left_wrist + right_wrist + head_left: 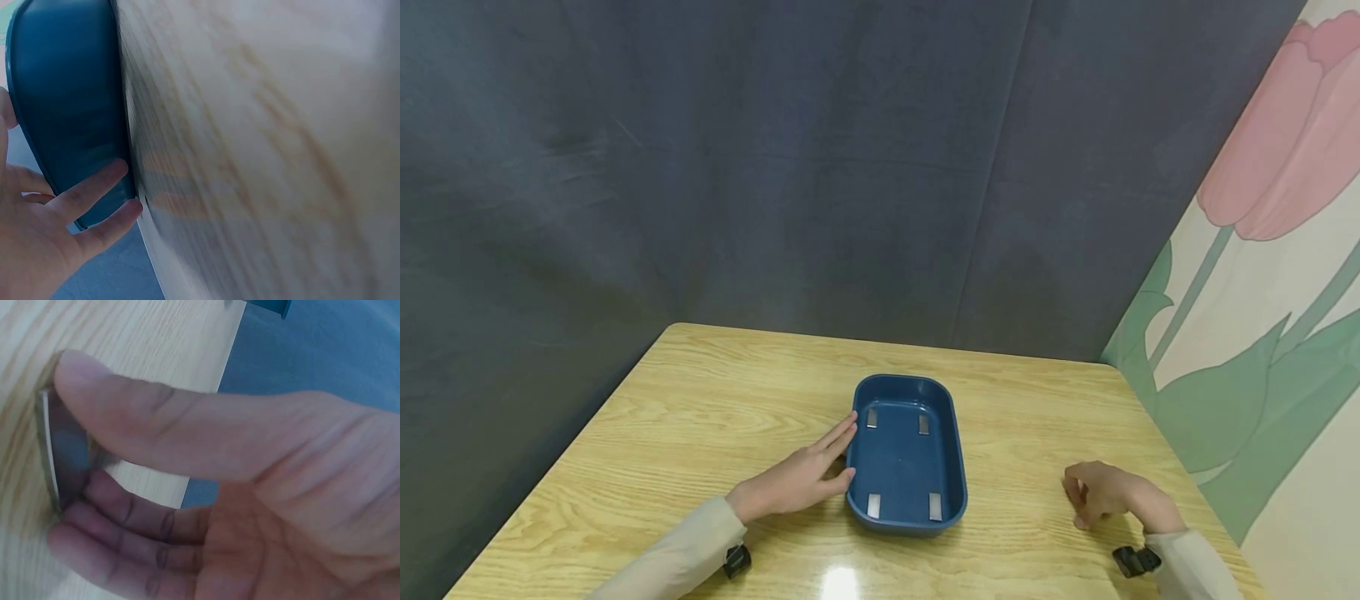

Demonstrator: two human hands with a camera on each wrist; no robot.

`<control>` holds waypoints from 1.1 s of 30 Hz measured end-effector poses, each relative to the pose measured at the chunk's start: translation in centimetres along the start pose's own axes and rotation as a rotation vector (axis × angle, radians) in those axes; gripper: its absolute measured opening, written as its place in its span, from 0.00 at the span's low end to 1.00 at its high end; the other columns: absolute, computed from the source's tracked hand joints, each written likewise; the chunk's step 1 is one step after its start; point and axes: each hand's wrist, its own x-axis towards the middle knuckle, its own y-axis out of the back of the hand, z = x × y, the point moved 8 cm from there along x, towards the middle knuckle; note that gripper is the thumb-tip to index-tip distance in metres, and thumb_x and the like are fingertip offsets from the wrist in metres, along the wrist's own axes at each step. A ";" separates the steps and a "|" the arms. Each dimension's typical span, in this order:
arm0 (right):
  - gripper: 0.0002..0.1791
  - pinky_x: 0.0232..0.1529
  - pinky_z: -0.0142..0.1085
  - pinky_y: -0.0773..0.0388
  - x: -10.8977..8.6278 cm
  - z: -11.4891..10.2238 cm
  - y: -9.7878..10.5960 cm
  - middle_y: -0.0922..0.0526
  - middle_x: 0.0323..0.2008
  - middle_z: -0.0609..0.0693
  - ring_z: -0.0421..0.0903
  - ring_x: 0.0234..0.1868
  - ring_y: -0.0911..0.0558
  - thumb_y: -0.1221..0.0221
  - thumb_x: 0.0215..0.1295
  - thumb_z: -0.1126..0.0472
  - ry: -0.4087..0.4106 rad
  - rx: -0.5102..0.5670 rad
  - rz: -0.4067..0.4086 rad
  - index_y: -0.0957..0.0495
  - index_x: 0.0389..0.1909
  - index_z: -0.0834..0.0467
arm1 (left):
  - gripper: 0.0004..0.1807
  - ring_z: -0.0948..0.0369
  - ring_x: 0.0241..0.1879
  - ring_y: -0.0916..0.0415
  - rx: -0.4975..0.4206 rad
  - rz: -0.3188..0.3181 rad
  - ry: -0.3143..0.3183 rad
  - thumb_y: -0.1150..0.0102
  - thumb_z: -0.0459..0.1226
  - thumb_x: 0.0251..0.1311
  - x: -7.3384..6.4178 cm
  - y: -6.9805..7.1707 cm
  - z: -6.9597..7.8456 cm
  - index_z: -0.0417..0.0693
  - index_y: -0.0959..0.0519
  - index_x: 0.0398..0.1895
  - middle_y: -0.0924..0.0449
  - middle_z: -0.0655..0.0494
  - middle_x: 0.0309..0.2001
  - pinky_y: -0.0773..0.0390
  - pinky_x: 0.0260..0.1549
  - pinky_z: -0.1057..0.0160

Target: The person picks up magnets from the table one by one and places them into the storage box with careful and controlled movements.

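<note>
A deep blue rectangular tray (898,462) with rounded corners stands on the wooden table. Inside it, near the corners, lie several small silver rectangular plates (935,507). My left hand (797,481) rests its outstretched fingers against the tray's left side; the left wrist view shows the fingertips (115,169) on the outer wall, close to the tabletop. Off to the right, my right hand (1101,492) is low over the table. Between its thumb and fingers it pinches a thin silver rectangular plate (67,447), seen in the right wrist view; fingers hide part of this plate.
The light wood table (737,383) extends around the tray. Behind it hangs a dark blue-grey curtain (850,167), and a wall painted with tulips (1262,133) borders the right. Each wrist wears a black strap device (737,560).
</note>
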 end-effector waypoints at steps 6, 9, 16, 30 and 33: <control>0.16 0.22 0.32 0.39 0.0 0.0 -0.1 0.29 0.21 0.51 0.43 0.20 0.36 0.32 0.51 0.77 -0.013 0.014 0.004 0.30 0.26 0.62 | 0.39 0.54 0.72 0.45 0.000 0.000 0.003 0.55 0.49 0.76 0.0 0.0 0.0 0.41 0.57 0.79 0.70 0.56 0.80 0.33 0.64 0.52; 0.16 0.22 0.31 0.40 0.0 0.0 -0.2 0.30 0.21 0.51 0.43 0.19 0.37 0.31 0.52 0.77 -0.014 0.024 0.004 0.30 0.26 0.62 | 0.39 0.52 0.72 0.46 0.005 0.002 0.001 0.55 0.49 0.76 0.0 0.1 0.0 0.41 0.57 0.79 0.69 0.56 0.80 0.35 0.65 0.51; 0.16 0.22 0.31 0.39 0.3 -0.1 -0.2 0.30 0.22 0.50 0.43 0.20 0.36 0.30 0.50 0.76 0.017 -0.010 0.014 0.30 0.26 0.62 | 0.39 0.52 0.73 0.47 0.012 0.003 -0.003 0.56 0.49 0.76 0.0 0.1 0.1 0.40 0.56 0.79 0.69 0.54 0.80 0.35 0.65 0.50; 0.14 0.24 0.33 0.33 1.0 -1.0 0.0 0.29 0.25 0.51 0.45 0.25 0.31 0.30 0.53 0.73 0.118 -0.046 0.052 0.29 0.29 0.62 | 0.39 0.52 0.71 0.42 0.005 0.001 0.005 0.56 0.49 0.76 -0.1 0.0 0.0 0.40 0.56 0.79 0.69 0.55 0.80 0.33 0.64 0.51; 0.15 0.25 0.33 0.34 1.1 -1.5 0.1 0.30 0.25 0.50 0.44 0.25 0.32 0.30 0.53 0.74 0.158 -0.053 0.081 0.29 0.28 0.62 | 0.39 0.52 0.72 0.44 0.002 0.001 0.010 0.56 0.49 0.76 0.0 0.0 0.0 0.41 0.56 0.79 0.69 0.55 0.80 0.34 0.65 0.51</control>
